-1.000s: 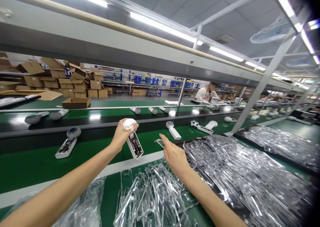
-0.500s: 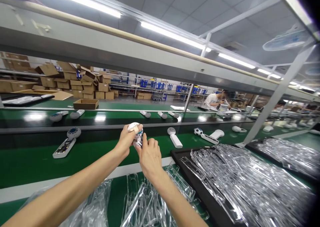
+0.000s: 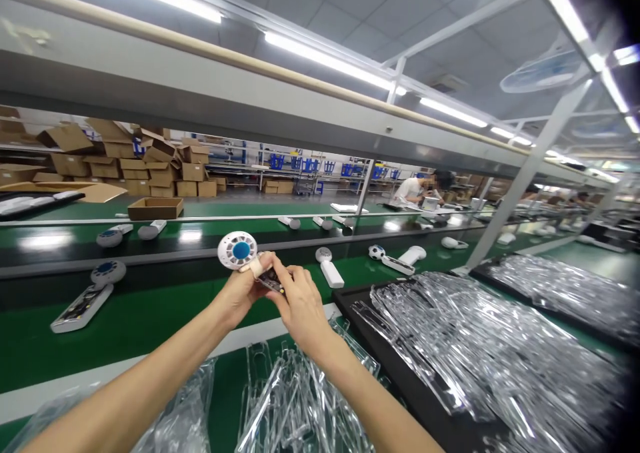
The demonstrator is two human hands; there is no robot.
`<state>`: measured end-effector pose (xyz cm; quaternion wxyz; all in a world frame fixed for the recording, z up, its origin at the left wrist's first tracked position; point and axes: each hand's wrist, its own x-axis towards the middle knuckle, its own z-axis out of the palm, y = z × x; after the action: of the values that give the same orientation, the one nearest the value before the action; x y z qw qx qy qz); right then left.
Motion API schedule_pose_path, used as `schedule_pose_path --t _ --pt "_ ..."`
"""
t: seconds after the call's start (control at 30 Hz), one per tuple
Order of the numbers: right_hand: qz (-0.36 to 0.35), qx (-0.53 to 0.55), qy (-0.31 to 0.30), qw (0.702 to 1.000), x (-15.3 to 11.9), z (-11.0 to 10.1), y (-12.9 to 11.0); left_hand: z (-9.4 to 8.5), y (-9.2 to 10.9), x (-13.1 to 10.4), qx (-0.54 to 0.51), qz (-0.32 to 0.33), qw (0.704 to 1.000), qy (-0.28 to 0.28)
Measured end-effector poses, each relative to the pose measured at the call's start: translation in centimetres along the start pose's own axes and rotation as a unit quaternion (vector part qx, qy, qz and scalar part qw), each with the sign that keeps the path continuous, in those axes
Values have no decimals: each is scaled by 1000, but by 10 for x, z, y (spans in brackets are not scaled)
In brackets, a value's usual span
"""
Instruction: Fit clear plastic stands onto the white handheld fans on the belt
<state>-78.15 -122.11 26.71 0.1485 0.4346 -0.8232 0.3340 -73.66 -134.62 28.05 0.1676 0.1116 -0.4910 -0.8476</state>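
Nearest, below the left grip [image 3: 245, 289] and the right grip [image 3: 303, 300], both bare hands, a loose heap of clear plastic frame-like strips [image 3: 300, 403] lies on the green bench [image 3: 224, 390]. A crumpled transparent plastic bag [image 3: 177, 421] lies to the left of the heap, partly behind the left forearm. Right of the right grip, a shallow black tray [image 3: 420, 386] carries a thick layer of similar strips. Between the grips, a white plastic handheld device [image 3: 237, 250] is held above the bench's far edge: the left grip is closed about its neck, the round slotted head with blue centre projecting up and leftward, while the right grip pinches the handle, its circuit board exposed, between thumb and fingers. Left of the grips, on the green conveyor belt [image 3: 165, 300], lies an open-handled device with a grey round head [image 3: 84, 305]; to their right lie a white device with a flat handle [image 3: 330, 273] and a football-patterned head [image 3: 376, 252]. Farther beyond stand a shallow brown cardboard box [image 3: 156, 208] and, far right of the grips, a person in white [image 3: 413, 190].
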Motion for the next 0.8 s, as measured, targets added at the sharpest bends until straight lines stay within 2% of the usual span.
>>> schedule_pose_path --t 0.07,0.13,0.23,0.4,0.5,0.57,0.63,0.73,0.8 --pt "47 91 20 995 3 0 1 3 -3 -4 39 35 998 34" --pt "134 179 72 972 10 1 6 9 -3 -7 74 73 993 50" --pt "225 197 131 945 24 3 19 21 -6 -12 91 113 988 51" --pt "236 138 135 953 31 4 30 37 -18 -16 73 99 990 64" --pt "243 93 87 962 30 0 38 37 -28 1 75 89 991 58" --pt "243 57 25 968 26 -10 50 26 -32 25 107 48 992 49" --pt "242 10 -49 969 15 -24 67 3 -32 55 191 -7 980 61" --pt "257 -73 -161 950 -14 -47 92 -47 -24 94 329 -49 934 131" --pt "270 -116 -226 929 -36 -55 104 -81 -16 108 395 -46 902 169"
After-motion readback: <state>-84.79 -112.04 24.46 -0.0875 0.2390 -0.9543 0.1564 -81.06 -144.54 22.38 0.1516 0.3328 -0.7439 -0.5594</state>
